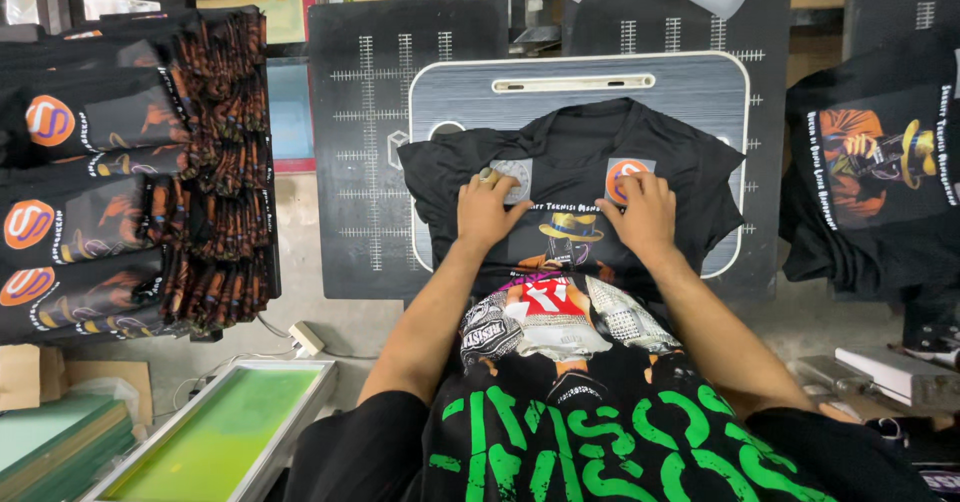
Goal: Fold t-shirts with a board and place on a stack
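A black printed t-shirt lies spread over a grey rounded platen in front of me. My left hand presses flat on the shirt's left chest, beside a small grey square print. On the right chest my right hand rests flat, partly covering an orange round logo. Between the hands shows a yellow hat figure print. Both hands have fingers spread and hold nothing.
A tall stack of folded black printed shirts stands at the left. Another printed black shirt lies at the right. Dark gridded boards sit behind the platen. A green mesh screen frame lies lower left, near cardboard boxes.
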